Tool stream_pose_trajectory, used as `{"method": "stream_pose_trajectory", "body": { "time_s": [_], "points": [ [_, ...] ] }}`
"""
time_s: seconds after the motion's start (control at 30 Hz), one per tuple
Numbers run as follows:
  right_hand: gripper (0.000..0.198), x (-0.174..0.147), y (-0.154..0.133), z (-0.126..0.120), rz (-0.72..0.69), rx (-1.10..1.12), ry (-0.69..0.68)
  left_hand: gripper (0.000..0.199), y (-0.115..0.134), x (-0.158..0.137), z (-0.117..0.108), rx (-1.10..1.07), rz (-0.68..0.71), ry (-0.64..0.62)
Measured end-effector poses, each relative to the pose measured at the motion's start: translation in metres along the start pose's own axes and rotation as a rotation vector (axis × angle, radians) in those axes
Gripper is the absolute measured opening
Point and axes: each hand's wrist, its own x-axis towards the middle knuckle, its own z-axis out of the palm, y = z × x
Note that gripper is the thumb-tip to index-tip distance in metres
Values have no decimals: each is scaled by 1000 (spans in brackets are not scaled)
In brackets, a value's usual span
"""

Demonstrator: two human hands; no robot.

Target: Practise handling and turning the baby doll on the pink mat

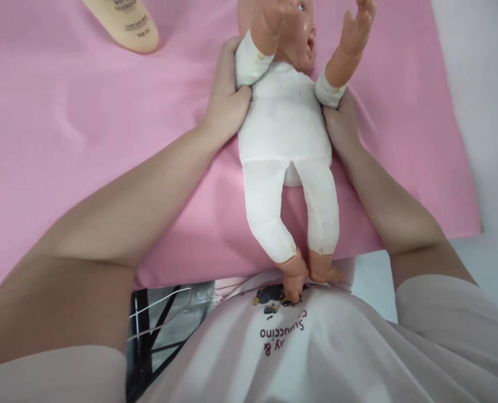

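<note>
A baby doll (pixel 285 123) with a white cloth body and plastic head, hands and feet is between my hands. It faces up, its feet toward me and touching or just over my shirt. My left hand (pixel 230 92) grips the doll's side under its arm, thumb on the front of the body. On the other side my right hand (pixel 343 120) holds the torso below the raised arm; most of its fingers are hidden behind the doll. The top of the doll's head lies outside the view.
A pink cloth (pixel 106 112) covers the surface under the doll. At the upper left lies a pale yellow bottle (pixel 135 28) with dark print, partly cut off. Below the cloth's near edge, a black frame with wires (pixel 160 324) shows beside my shirt (pixel 316 347).
</note>
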Motion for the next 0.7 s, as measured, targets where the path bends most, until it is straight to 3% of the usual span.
{"method": "stream_pose_trajectory", "body": {
  "time_s": [0.2, 0.47, 0.7],
  "points": [
    [43, -7, -13, 5, 62, 39, 24, 84, 1, 1, 4, -18, -11, 14],
    [35, -8, -12, 3, 45, 39, 9, 81, 4, 1, 5, -24, -34, 9],
    [37, -6, -17, 7, 55, 48, 29, 80, -8, 2, 5, -69, -14, 24]
  ]
}}
